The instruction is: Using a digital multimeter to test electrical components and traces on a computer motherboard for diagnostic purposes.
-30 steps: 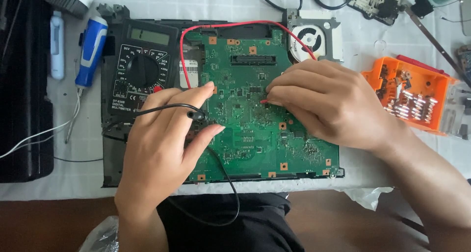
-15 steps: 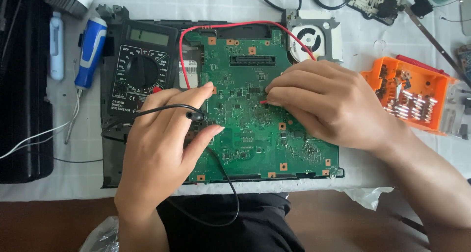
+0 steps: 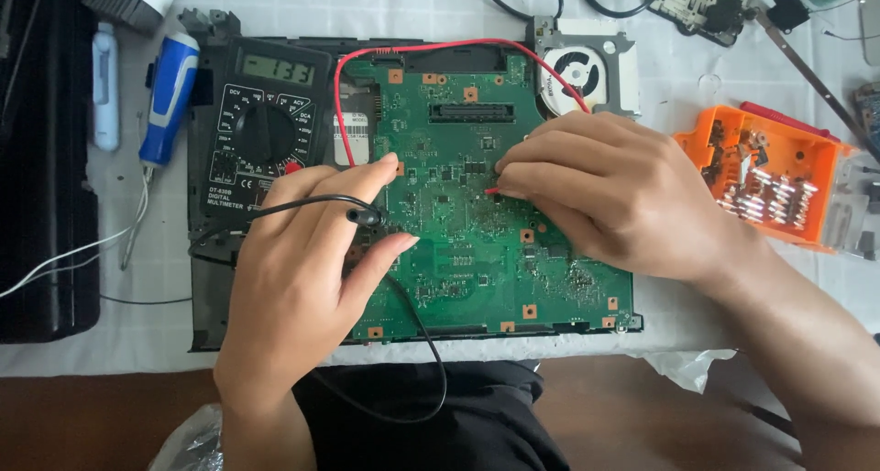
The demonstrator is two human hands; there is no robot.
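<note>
A large green circuit board (image 3: 458, 159) lies on the white-covered table. My left hand (image 3: 302, 279) rests on the board's left part and holds a black test probe (image 3: 367, 217), its black lead looping down toward me. My right hand (image 3: 605, 191) pinches a red test probe (image 3: 492, 191) whose tip touches the middle of the board. The red lead (image 3: 412, 48) arcs over the board's top. A black multimeter (image 3: 261, 132) with a dial and a lit display lies just left of the board.
An orange case of screwdriver bits (image 3: 770, 178) sits at the right. A cooling fan (image 3: 582, 68) lies past the board's top right corner. A blue and white tool (image 3: 170, 95) and a black case (image 3: 46, 159) are at the left. Cables run along the far edge.
</note>
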